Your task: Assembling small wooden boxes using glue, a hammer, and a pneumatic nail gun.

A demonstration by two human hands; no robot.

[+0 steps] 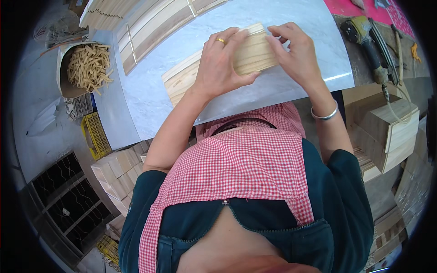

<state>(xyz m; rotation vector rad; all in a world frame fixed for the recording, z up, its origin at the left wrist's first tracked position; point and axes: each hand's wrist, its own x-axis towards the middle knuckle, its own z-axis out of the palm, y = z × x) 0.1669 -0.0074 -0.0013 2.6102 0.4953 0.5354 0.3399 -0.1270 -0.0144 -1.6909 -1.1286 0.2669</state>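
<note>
We are gripping a pale wooden board (218, 68) with our left hand (221, 63) and right hand (296, 52), long axis slanting lower left to upper right, lying on the grey table (150, 100) at upper centre

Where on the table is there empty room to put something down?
Bare patches of the pale tabletop: left of the wooden board, and beyond the hands toward the pink mat. It is crowded under the left hand and right hand, and at the wood slats.
</note>
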